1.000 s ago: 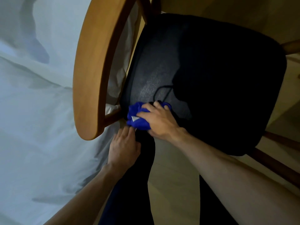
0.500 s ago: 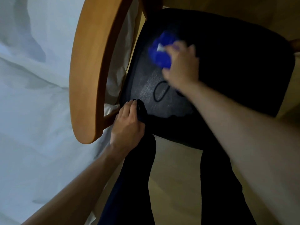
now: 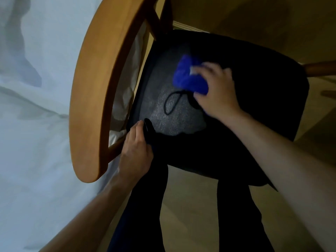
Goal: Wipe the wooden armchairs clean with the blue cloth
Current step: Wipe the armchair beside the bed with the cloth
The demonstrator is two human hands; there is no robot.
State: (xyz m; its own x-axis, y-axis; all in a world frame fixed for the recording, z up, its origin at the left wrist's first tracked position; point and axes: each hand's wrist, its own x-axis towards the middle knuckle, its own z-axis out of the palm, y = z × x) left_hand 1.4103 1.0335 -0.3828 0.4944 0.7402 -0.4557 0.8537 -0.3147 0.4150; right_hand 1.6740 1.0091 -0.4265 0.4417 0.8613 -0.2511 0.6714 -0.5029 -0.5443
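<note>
The right hand (image 3: 217,91) grips the bunched blue cloth (image 3: 189,77) on the armchair's black seat (image 3: 263,91), toward its back edge beside the curved wooden armrest (image 3: 94,91); the seat's right half lies open. The left hand (image 3: 135,151) clasps the seat's front corner. Since half a second ago the cloth has slid slightly nearer the seat's middle

This is looking like a bedroom in a home or a hotel room. A wide spread of rumpled white bedding (image 3: 36,124) is filling the whole left side, lying just beside a wooden armchair (image 3: 94,99) with a curved armrest and a dark padded seat (image 3: 254,99). Pale, smooth flooring (image 3: 190,215) is showing near the viewer, and a plain yellowish wall (image 3: 254,20) with a skirting board is running along the far side under dim, warm light.
</note>
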